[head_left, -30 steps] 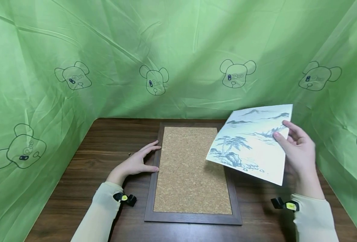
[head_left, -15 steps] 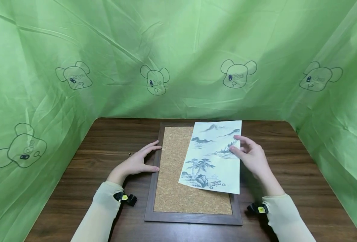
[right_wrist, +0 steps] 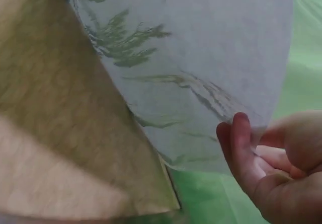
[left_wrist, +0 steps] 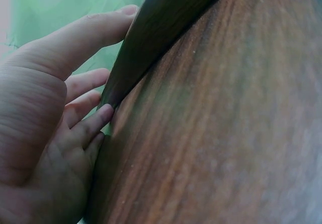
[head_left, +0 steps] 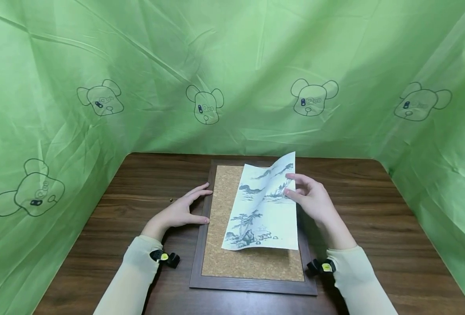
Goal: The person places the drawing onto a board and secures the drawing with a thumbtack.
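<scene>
A sheet of paper (head_left: 261,214) printed with a blue-grey ink landscape hangs over the cork board (head_left: 216,258). My right hand (head_left: 311,197) pinches its right edge between thumb and fingers. The sheet bows along its length, and its lower left part comes close over the cork. In the right wrist view the paper (right_wrist: 211,58) curves up from the pinch, its print seen from behind. My left hand (head_left: 181,210) touches the dark wooden frame (head_left: 198,253) along its left side with spread thumb and fingertips. In the left wrist view the frame's side (left_wrist: 146,38) meets those fingers.
The board lies on a dark wood-grain table (head_left: 130,197). A tiny round object (head_left: 171,200) sits left of the frame, near my left hand. Green cloth (head_left: 256,87) with bear-head outlines encloses the back and sides. Each wrist wears a small black camera.
My right hand has carried the sheet from the right side leftward over the board and lower. The sheet has turned and now bends. My left hand stays at the frame.
</scene>
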`<state>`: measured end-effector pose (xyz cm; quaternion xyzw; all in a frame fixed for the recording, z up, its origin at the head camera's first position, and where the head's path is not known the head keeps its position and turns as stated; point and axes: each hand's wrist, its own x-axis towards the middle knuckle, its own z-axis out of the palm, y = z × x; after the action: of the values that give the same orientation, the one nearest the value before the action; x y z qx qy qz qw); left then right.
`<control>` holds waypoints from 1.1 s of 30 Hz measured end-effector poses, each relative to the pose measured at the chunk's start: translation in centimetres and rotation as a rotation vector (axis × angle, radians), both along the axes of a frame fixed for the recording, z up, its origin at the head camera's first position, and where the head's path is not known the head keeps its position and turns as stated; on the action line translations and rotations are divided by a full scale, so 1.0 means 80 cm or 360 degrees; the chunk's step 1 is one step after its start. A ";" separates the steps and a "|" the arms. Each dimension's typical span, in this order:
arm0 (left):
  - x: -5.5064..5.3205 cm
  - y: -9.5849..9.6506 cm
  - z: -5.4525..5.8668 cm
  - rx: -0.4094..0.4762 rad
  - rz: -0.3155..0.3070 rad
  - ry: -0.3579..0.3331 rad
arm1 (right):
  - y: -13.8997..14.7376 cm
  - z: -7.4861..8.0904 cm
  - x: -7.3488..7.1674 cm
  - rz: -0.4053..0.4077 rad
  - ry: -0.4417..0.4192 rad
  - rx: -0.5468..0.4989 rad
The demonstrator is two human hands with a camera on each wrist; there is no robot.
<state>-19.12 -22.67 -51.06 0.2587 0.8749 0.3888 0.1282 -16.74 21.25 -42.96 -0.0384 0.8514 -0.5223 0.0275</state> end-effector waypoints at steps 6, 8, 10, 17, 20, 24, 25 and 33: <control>0.001 0.001 0.002 0.0018 -0.0003 -0.0003 | -0.003 0.005 -0.001 0.0034 0.0046 -0.0247; 0.001 0.001 0.002 0.0018 -0.0003 -0.0002 | -0.005 0.001 -0.002 0.0058 0.0053 -0.0298; 0.001 0.001 0.001 0.0016 -0.0002 -0.0003 | -0.006 -0.004 -0.003 0.0080 0.0054 -0.0298; -0.001 -0.001 -0.002 -0.0003 0.0003 -0.0016 | -0.003 -0.029 -0.010 0.0171 -0.0025 0.0004; -0.001 -0.002 -0.002 0.0005 0.0006 -0.0020 | 0.000 -0.036 -0.013 0.0232 -0.0060 0.0146; -0.002 -0.003 -0.003 0.0018 0.0007 -0.0023 | 0.001 -0.039 -0.014 0.0267 -0.0075 0.0252; -0.002 -0.003 -0.003 0.0018 0.0009 -0.0023 | 0.002 -0.039 -0.014 0.0271 -0.0075 0.0282; -0.002 -0.001 -0.001 0.0016 0.0000 -0.0008 | 0.005 -0.042 -0.017 0.0260 -0.0092 0.0443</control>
<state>-19.26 -22.72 -51.11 0.2583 0.8727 0.3938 0.1289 -18.06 21.65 -46.32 -0.0884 0.9085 -0.3961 0.0994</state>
